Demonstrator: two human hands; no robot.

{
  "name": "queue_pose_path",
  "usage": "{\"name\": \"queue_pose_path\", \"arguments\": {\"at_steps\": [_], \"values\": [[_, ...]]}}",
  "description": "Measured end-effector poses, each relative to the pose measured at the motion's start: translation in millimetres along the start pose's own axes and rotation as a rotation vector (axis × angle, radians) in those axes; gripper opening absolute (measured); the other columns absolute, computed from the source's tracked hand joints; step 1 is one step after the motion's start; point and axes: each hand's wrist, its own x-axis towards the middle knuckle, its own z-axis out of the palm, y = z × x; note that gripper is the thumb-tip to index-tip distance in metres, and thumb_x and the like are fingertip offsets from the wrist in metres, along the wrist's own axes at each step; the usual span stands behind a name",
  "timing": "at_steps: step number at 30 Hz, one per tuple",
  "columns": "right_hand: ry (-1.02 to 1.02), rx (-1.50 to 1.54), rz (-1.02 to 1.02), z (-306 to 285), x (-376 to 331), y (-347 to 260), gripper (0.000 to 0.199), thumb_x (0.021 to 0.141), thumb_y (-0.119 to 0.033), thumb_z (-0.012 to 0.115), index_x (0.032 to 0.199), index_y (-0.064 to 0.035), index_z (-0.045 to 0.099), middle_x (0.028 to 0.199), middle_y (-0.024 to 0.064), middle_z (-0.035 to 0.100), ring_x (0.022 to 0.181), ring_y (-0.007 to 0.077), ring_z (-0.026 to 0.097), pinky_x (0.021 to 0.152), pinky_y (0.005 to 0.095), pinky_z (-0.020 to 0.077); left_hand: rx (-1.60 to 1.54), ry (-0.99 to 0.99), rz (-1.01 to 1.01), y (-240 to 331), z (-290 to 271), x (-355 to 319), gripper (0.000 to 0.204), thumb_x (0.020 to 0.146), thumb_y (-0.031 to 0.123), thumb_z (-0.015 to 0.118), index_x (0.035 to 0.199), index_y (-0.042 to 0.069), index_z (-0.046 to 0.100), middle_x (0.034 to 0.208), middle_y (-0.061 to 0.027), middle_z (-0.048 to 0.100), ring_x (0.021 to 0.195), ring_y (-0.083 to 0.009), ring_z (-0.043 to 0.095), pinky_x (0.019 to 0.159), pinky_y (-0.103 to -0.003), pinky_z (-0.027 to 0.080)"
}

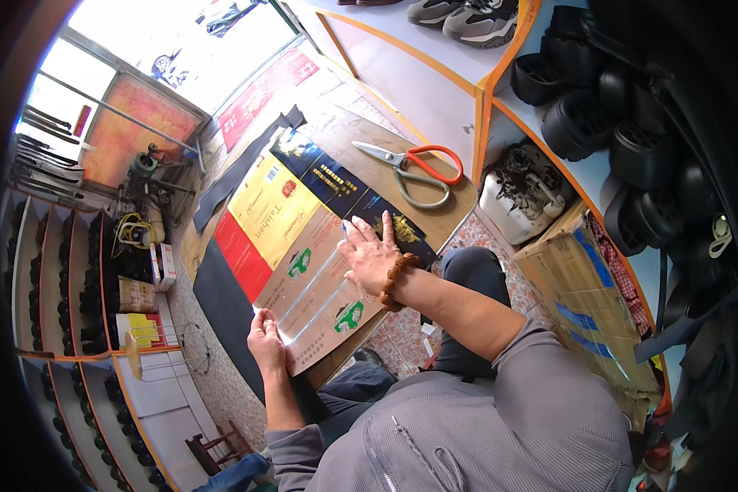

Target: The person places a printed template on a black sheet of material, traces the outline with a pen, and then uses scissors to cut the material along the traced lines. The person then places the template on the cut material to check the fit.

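A large sheet of flattened printed cardboard (312,305), beige with red, yellow and dark blue panels, lies on a dark sheet (225,307) over a board. My right hand (371,258), with a brown bead bracelet (395,283) at the wrist, rests on its beige part with fingers spread. Something small and blue shows by those fingertips, too small to tell. My left hand (266,340) pinches the cardboard's near left edge. Between my hands runs a narrow shiny strip (313,293); whether it is a ruler or a crease I cannot tell. Scissors (410,168) with one orange-red handle lie beyond my right hand.
Shelves of dark shoe parts (66,279) line the left. At right stand a cardboard box (582,303), a white container (521,197) and hanging black soles (582,123). Grey shoes (480,20) sit on a cabinet top. A wire-legged stool (135,354) stands at left.
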Motion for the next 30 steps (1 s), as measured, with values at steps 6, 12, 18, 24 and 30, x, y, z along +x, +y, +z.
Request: {"name": "queue_pose_path", "arguments": {"at_steps": [6, 12, 18, 24, 30], "values": [[0.021, -0.021, 0.001, 7, 1, 0, 0.056, 0.086, -0.038, 0.062, 0.133, -0.0109, 0.045, 0.150, 0.0172, 0.028, 0.143, 0.0307, 0.018, 0.108, 0.0691, 0.0037, -0.034, -0.011, -0.016, 1, 0, 0, 0.030, 0.093, -0.004, 0.049, 0.122, -0.009, 0.055, 0.111, -0.0128, 0.065, 0.099, -0.0152, 0.062, 0.089, -0.024, 0.048], [-0.018, -0.007, -0.001, 0, 2, -1, 0.058, 0.087, -0.040, 0.061, 0.133, -0.0100, 0.044, 0.151, 0.0163, 0.024, 0.143, 0.0302, 0.017, 0.107, 0.0704, 0.0062, -0.077, -0.033, -0.042, -1, -1, 2, 0.030, 0.092, -0.007, 0.048, 0.121, -0.008, 0.056, 0.110, -0.0123, 0.064, 0.100, -0.0146, 0.062, 0.087, -0.022, 0.048], [-0.154, -0.118, -0.051, -15, 17, -1, 0.067, 0.085, -0.042, 0.064, 0.136, -0.0064, 0.040, 0.152, 0.0177, 0.024, 0.142, 0.0306, 0.021, 0.108, 0.0657, 0.0168, -0.096, 0.005, -0.109, -4, 0, 2, 0.026, 0.091, -0.004, 0.052, 0.114, -0.006, 0.061, 0.088, -0.0022, 0.064, 0.072, -0.0048, 0.056, 0.060, -0.017, 0.045], [-0.188, -0.129, -0.060, -26, 77, 9, 0.071, 0.087, -0.044, 0.061, 0.139, -0.0028, 0.036, 0.153, 0.0204, 0.019, 0.144, 0.0338, 0.014, 0.112, 0.0620, 0.0133, 0.028, 0.064, 0.007, -6, 0, 1, 0.025, 0.088, -0.002, 0.055, 0.112, -0.004, 0.063, 0.095, -0.0118, 0.070, 0.084, -0.0138, 0.065, 0.077, -0.026, 0.051], [-0.107, -0.077, 0.046, -24, 157, 17, 0.070, 0.088, -0.050, 0.056, 0.140, -0.0082, 0.035, 0.155, 0.0168, 0.018, 0.146, 0.0299, 0.010, 0.114, 0.0581, 0.0057, 0.119, 0.044, 0.019, 9, -3, -4, 0.030, 0.085, 0.000, 0.059, 0.114, -0.002, 0.063, 0.101, -0.0175, 0.070, 0.094, -0.0219, 0.068, 0.085, -0.031, 0.051]]}}
